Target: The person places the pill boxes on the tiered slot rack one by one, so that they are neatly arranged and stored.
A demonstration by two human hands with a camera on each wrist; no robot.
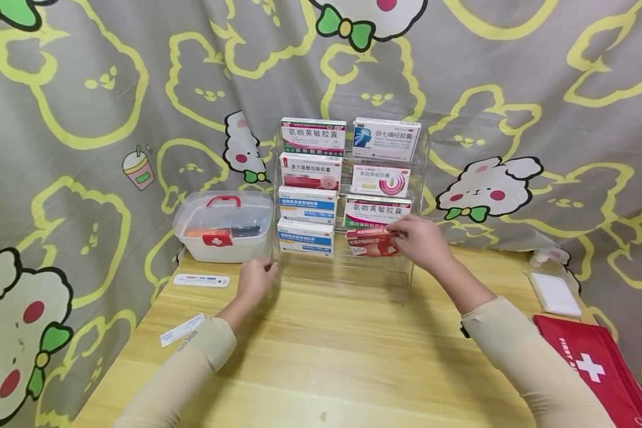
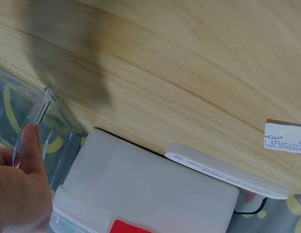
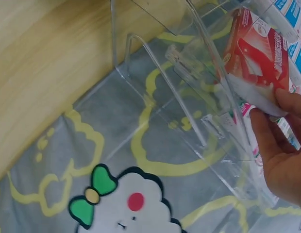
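A clear acrylic display rack (image 1: 348,278) stands at the back of the table with medicine boxes in two columns. My right hand (image 1: 419,242) pinches the edge of a red medicine box (image 1: 368,245) at the lowest tier of the right column. In the right wrist view, thumb and fingers hold the end of that red box, which sits partly behind the rack's clear side. My left hand (image 1: 255,280) is low at the rack's left side. The left wrist view shows its thumb and fingers gripping the clear edge of the rack (image 2: 43,104).
A lidded white plastic box (image 1: 224,252) with a red handle stands left of the rack. Before it lie a white strip thermometer (image 1: 201,280) and a small white packet (image 1: 182,330). At right are a red first aid pouch (image 1: 594,362) and a white pack (image 1: 555,293). A patterned curtain (image 1: 481,59) hangs behind.
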